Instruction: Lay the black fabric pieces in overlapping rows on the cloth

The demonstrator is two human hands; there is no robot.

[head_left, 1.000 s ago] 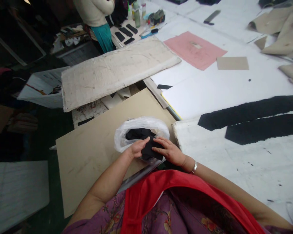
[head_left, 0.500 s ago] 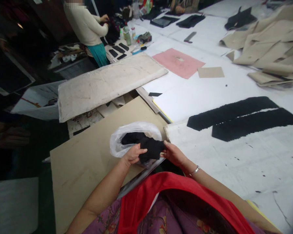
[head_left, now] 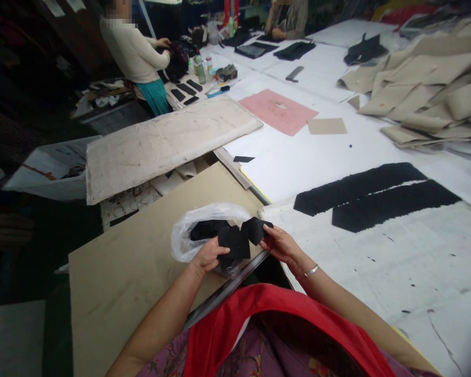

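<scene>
My left hand point(head_left: 209, 255) grips a small stack of black fabric pieces point(head_left: 235, 243), thumb on top, over the near side of a plastic bag. Between the fingers and thumb of my right hand point(head_left: 279, 243) is a single black fabric piece point(head_left: 253, 230) with a pointed end, apart from most of the stack. The open clear plastic bag point(head_left: 178, 238) sits on a tan board, with more black fabric point(head_left: 206, 229) inside. To the right, two rows of overlapping black pieces point(head_left: 392, 207) lie on the white table covering point(head_left: 384, 283).
A padded board point(head_left: 168, 144) lies beyond the tan board point(head_left: 133, 272). Pink sheet point(head_left: 278, 112), tan card point(head_left: 327, 126) and a heap of beige material point(head_left: 424, 84) rest on the table. One person point(head_left: 137, 57) stands at far left; another point(head_left: 288, 21) is at the back.
My right hand has drawn one black piece away from the stack, opening a gap between them. My left hand still holds the stack. The view has shifted slightly.
</scene>
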